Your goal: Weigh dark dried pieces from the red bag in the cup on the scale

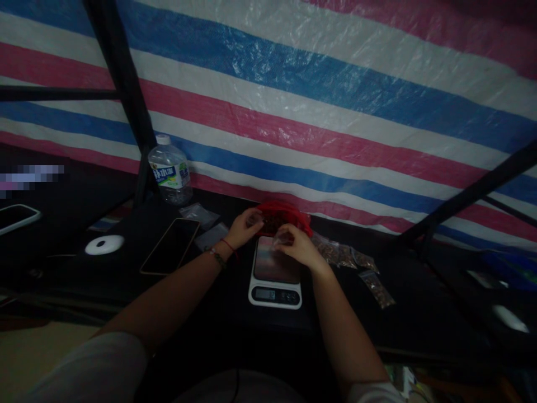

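Both hands are up over the white digital kitchen scale with the grey glass plate point(274, 277), and this looks like the filling step: a portion being readied for weighing. The left hand point(244, 228) sits just behind the scale's far left corner, fingers curled at the mouth of the crumpled red plastic bag of dark bits point(285, 217), which lies on the black counter point(218, 313) touching the scale's far edge. The right hand point(296, 246) hovers over the scale's far right part, fingers pinched on what appears to be a small clear plastic pouch point(280, 240); it's dim, so I can't tell whether anything is in it.

My read: the next move calls for holding that pouch mouth open and steady over the plate, then a careful small transfer.

To the right of the scale lie about 4 small clear filled pouches point(356, 263) in a loose row. To its left, a dark smartphone with a gold rim point(170, 246), flat empty pouches point(201, 215), and beyond them a clear plastic water bottle with a white cap point(170, 176).
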Available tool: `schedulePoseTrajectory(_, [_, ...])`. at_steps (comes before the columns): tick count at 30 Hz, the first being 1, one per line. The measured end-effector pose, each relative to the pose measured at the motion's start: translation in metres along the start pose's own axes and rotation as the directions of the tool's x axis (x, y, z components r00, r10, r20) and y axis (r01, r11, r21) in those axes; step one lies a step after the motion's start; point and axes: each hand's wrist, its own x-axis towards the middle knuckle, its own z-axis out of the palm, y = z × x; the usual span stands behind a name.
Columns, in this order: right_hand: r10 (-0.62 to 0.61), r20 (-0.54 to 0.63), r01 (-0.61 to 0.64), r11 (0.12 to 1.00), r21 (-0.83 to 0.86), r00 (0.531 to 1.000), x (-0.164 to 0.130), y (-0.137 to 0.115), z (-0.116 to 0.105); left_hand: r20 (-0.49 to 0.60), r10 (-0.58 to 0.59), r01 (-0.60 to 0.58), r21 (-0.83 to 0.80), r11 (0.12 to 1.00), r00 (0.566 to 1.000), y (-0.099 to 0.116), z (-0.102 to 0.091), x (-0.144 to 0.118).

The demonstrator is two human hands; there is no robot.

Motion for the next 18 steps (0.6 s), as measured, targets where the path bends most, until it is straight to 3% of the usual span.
schedulePoseTrajectory(2, [0.021, 0.070, -0.016, 0.998, -0.067, 0.997, -0.002, 0.001, 0.001, -0.124, -0.024, 0.022, -0.024, 0.999, 0.992, -0.006, -0.002, 0.003])
schedulePoseTrajectory(5, [0.025, 0.099, -0.011, 0.991, -0.136, 0.995, -0.004, 0.001, 0.001, -0.213, -0.045, 0.038, -0.039, 0.999, 0.976, -0.013, -0.003, 0.006])
schedulePoseTrajectory(9, [0.015, -0.001, -0.015, 0.998, -0.054, 1.000, 0.001, 0.006, -0.005, -0.265, -0.037, 0.039, 0.005, 0.999, 0.964, -0.016, -0.005, 0.005])
schedulePoseTrajectory(12, [0.002, -0.070, -0.014, 0.986, -0.167, 0.998, 0.019, 0.014, -0.013, -0.232, -0.010, 0.025, 0.061, 0.998, 0.973, -0.015, -0.008, 0.004])
schedulePoseTrajectory(14, [0.008, -0.009, -0.010, 0.958, -0.285, 1.000, 0.037, 0.019, -0.014, -0.197, -0.007, 0.030, 0.111, 0.993, 0.980, -0.013, -0.009, 0.003])
schedulePoseTrajectory(18, [0.056, 0.247, 0.044, 0.923, -0.381, 0.967, 0.075, 0.025, 0.000, -0.130, -0.009, 0.035, 0.197, 0.980, 0.991, -0.007, -0.012, 0.002])
